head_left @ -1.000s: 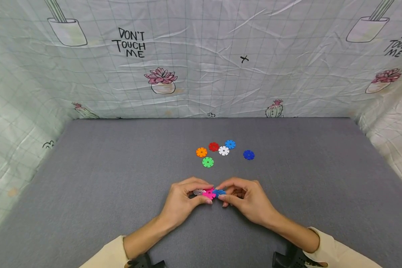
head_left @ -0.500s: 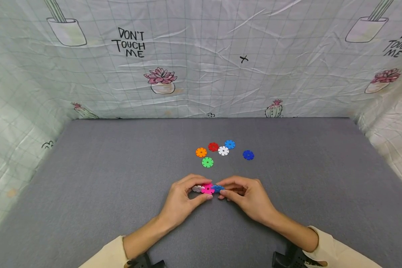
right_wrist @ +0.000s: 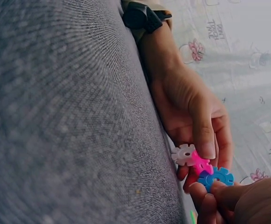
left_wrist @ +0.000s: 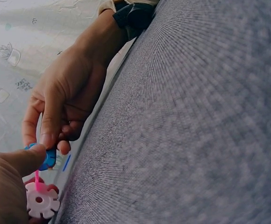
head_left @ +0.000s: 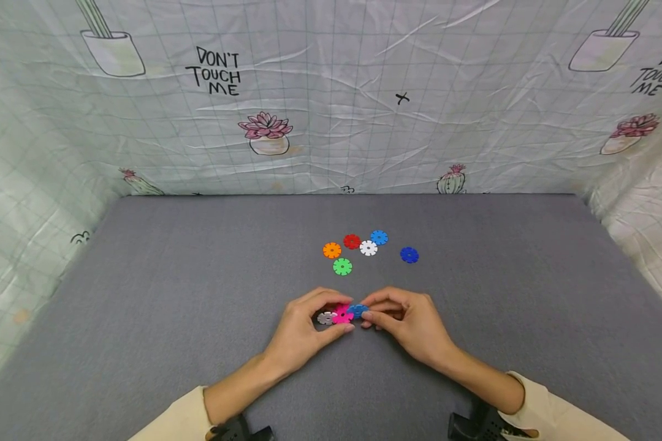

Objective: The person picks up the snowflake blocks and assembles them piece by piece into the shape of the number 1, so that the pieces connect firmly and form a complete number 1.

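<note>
Three notched plastic discs are joined in a chain between my hands. The pink disc [head_left: 339,318] is in the middle, the white one [left_wrist: 49,205] at its left, and the blue one [right_wrist: 223,175] at its right. In the head view, my left hand [head_left: 300,322] spans the pink disc, thumb at the near edge and index finger at the far edge. The right wrist view shows the left thumb against it. My right hand [head_left: 410,321] pinches the blue disc between thumb and fingers, which partly cover it. The white disc is free of fingertips.
Farther back on the grey table [head_left: 198,275] lie loose discs: orange [head_left: 328,253], red [head_left: 349,244], white [head_left: 365,250], light blue [head_left: 383,234], green [head_left: 339,269] and dark blue [head_left: 406,258]. A printed cloth [head_left: 342,135] hangs behind the table.
The joined discs have tilted, so the pink and white faces show more fully. Both hands have shifted slightly away from the body. The left thumb and index finger are spread wider. The loose discs stay put.
</note>
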Tool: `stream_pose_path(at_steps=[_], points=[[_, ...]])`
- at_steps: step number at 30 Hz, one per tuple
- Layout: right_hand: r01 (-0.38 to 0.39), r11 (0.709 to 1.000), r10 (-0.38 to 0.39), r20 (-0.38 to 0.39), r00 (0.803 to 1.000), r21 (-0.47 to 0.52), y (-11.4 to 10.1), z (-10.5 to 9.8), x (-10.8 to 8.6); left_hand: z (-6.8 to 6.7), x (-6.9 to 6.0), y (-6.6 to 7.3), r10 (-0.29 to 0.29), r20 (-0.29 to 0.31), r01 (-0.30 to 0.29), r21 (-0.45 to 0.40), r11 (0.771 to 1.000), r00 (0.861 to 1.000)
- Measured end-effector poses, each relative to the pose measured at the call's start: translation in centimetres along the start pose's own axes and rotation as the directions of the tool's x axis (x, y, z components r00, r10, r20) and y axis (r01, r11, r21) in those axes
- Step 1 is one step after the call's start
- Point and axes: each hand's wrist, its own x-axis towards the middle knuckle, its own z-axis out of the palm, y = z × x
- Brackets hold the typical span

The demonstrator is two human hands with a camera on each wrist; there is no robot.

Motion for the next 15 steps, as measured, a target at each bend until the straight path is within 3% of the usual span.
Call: stream_pose_path(at_steps=[9,15], points=[[0.010,1.000,-0.010,-0.009,1.000,0.001,0.01,0.22,-0.06,-0.09,0.06,-0.11,0.055,0.023,-0.056,0.006,0.998,0.998],[0.050,0.996,-0.055,-0.061,0.997,-0.080,0.04,0.31,-0.15,-0.04,0.16,-0.13,0.131,0.013,-0.131,-0.002,0.991,0.991]])
